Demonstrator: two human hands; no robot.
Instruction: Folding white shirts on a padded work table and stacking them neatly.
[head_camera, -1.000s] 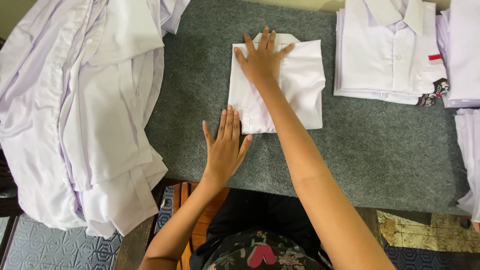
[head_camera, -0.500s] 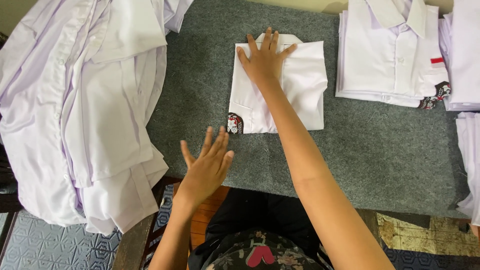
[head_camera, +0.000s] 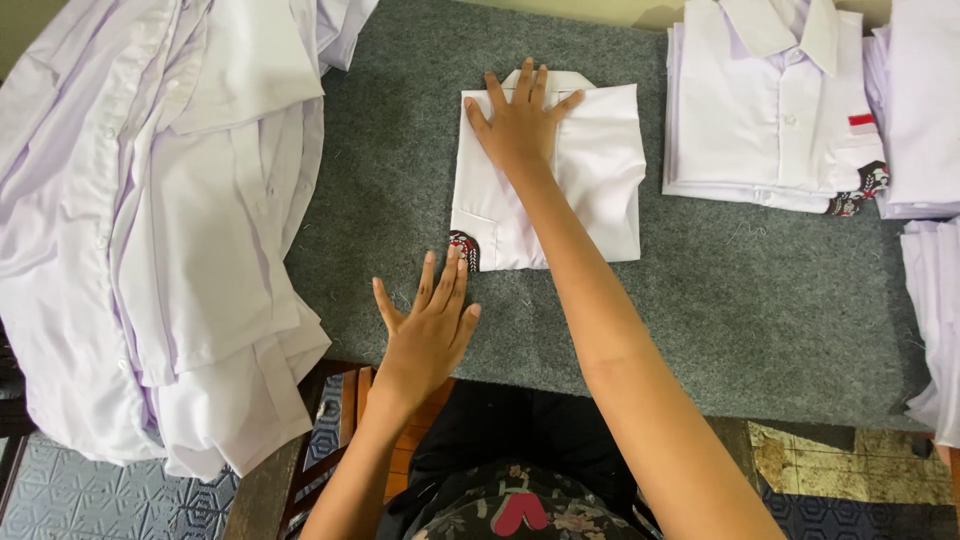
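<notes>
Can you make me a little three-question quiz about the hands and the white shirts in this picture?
1. True or false: the right hand lies flat on the folded white shirt.
2. Which is nearest the left hand? A: the shirt's dark patterned badge; B: the folded pile on the right; C: the tiled floor.
3. Fill in: the loose heap of unfolded shirts lies on the ____ side of the grey mat.

Key: 1 true. 2 A: its fingers almost reach the badge. 3 left.
</notes>
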